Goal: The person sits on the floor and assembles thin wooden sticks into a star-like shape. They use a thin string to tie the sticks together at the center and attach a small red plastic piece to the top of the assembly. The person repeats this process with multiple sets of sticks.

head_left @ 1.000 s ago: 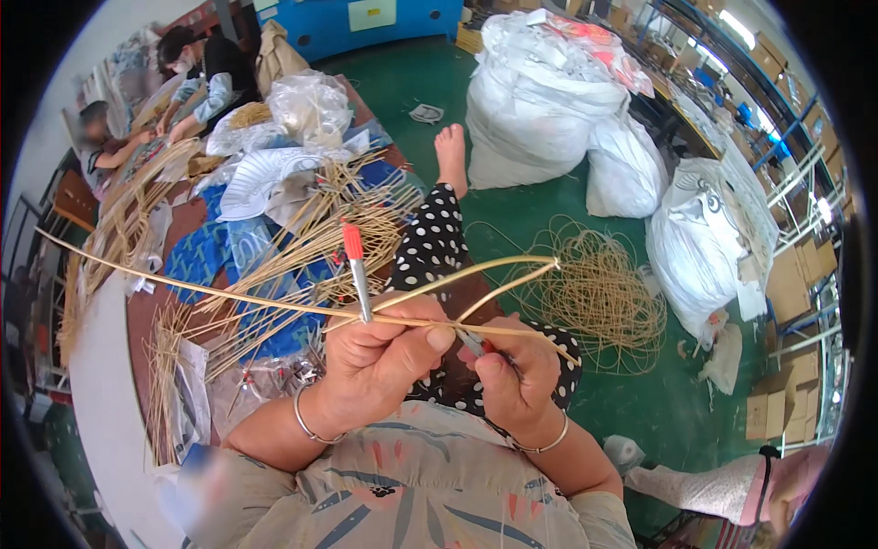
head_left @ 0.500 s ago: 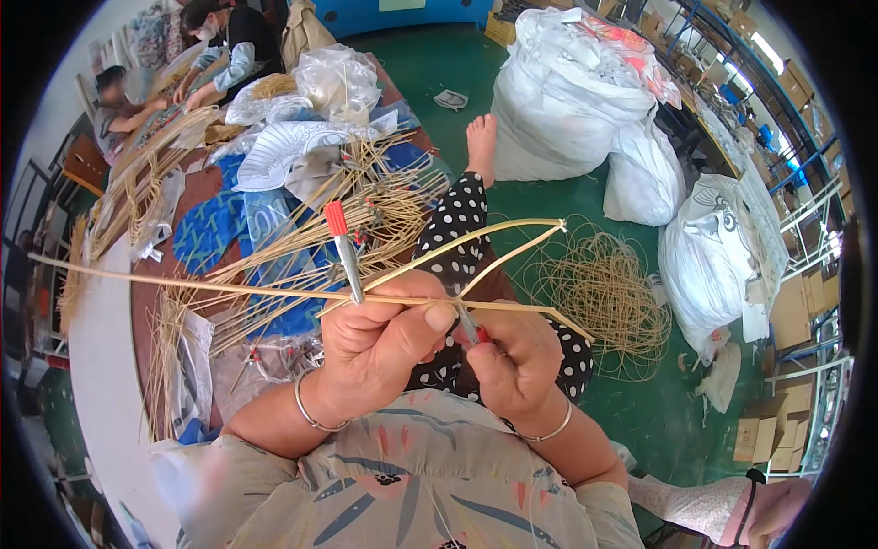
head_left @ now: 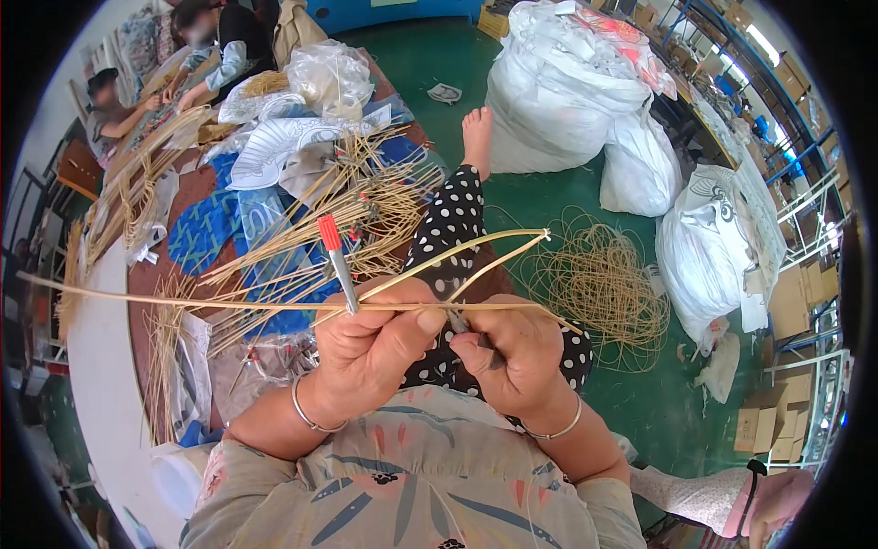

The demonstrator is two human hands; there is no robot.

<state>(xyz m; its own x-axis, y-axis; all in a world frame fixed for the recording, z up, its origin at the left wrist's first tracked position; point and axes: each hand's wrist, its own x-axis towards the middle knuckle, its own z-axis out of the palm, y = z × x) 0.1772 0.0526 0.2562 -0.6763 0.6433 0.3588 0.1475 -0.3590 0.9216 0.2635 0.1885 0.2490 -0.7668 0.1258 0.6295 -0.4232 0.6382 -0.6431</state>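
My left hand [head_left: 370, 343] pinches thin bamboo strips [head_left: 201, 300] where they cross in front of my lap. Upright at its knuckles stands a metal spring clip [head_left: 337, 261] with a red-coated end. Two strips rise to the right and meet at a white-tied tip [head_left: 546, 235]; another runs low behind my right hand [head_left: 517, 352]. That hand is closed around a small metal tool [head_left: 457, 322] with a dark end [head_left: 492, 357], its grey tip touching the crossing. Fingers hide much of the tool, so I cannot tell its kind.
A pile of bent bamboo strips with clips [head_left: 366, 206] lies on the table at left. A coil of thin strips [head_left: 604, 293] rests on the green floor. White sacks [head_left: 567, 91] stand beyond it. Two people [head_left: 229, 55] work at the far left.
The bamboo frame and its tied tip have shifted slightly left and down. At my right hand, a dark end shows where a red one showed before.
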